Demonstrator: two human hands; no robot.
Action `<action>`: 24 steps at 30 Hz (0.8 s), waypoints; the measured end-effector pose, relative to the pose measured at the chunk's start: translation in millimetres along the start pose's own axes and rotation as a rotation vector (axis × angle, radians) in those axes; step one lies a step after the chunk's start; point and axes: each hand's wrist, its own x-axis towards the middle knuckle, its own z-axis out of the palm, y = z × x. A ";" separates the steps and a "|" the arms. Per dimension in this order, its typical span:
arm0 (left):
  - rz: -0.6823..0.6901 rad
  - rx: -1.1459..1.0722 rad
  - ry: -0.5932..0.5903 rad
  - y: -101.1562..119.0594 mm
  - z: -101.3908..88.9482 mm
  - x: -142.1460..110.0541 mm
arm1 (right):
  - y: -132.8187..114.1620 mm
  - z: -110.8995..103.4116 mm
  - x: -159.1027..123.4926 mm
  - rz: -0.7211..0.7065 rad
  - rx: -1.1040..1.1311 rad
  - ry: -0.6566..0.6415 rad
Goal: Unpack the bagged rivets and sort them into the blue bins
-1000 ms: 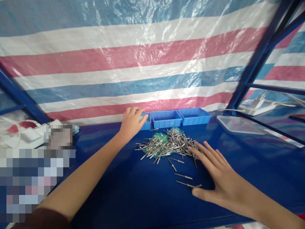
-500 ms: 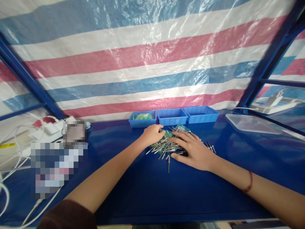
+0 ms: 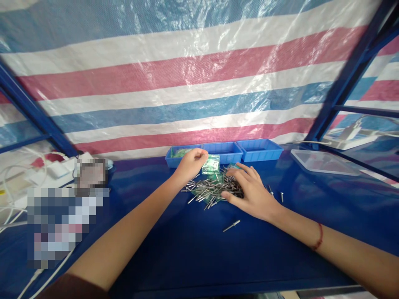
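Note:
A pile of silver rivets (image 3: 208, 189) mixed with small green plastic bags lies on the blue table (image 3: 187, 245). My left hand (image 3: 190, 162) is lifted just above the pile's far edge, pinching one small green bag (image 3: 211, 163) near the left blue bin (image 3: 176, 157). My right hand (image 3: 249, 192) rests on the right side of the pile, fingers curled into the rivets. One loose rivet (image 3: 231, 226) lies nearer to me.
Three blue bins stand in a row at the table's back, the middle bin (image 3: 222, 152) and right bin (image 3: 258, 150) beside the first. A clear plastic lid (image 3: 324, 162) lies at right. White cables and power strips (image 3: 46, 172) sit left. A striped tarp hangs behind.
My left hand has lifted a green bag out of the pile toward the left bin. My right hand has drawn its fingers in on the rivets.

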 end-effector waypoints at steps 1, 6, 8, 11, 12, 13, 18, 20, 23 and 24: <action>-0.004 -0.039 0.017 2.1 0.0 -2.7 | -0.4 0.7 5.0 0.018 0.036 0.049; -0.070 -0.354 0.045 12.8 1.8 -29.3 | -10.2 5.4 35.3 0.110 0.358 0.099; -0.083 -0.379 0.055 15.5 2.0 -42.2 | -15.6 7.8 41.9 0.153 0.496 0.034; -0.125 -0.365 0.030 15.0 1.9 -55.7 | -19.5 9.5 41.8 0.162 0.596 -0.002; -0.159 -0.375 0.018 13.9 1.9 -58.0 | -19.1 9.0 40.0 0.131 0.577 0.031; -0.215 -0.402 0.003 12.8 1.9 -59.4 | -18.1 7.9 38.0 0.079 0.533 0.083; -0.506 -0.631 -0.137 11.4 0.0 -61.3 | -9.7 -3.5 30.3 -0.346 0.224 0.238; -0.454 -0.665 -0.225 12.6 -1.7 -63.3 | -8.8 -6.2 29.0 -0.425 0.158 0.234; -0.337 -0.686 -0.287 13.2 -2.6 -66.7 | -12.2 -5.8 27.0 -0.335 0.214 0.232; -0.309 -0.688 -0.266 12.8 -2.1 -67.4 | -14.3 -5.0 26.2 -0.251 0.287 0.237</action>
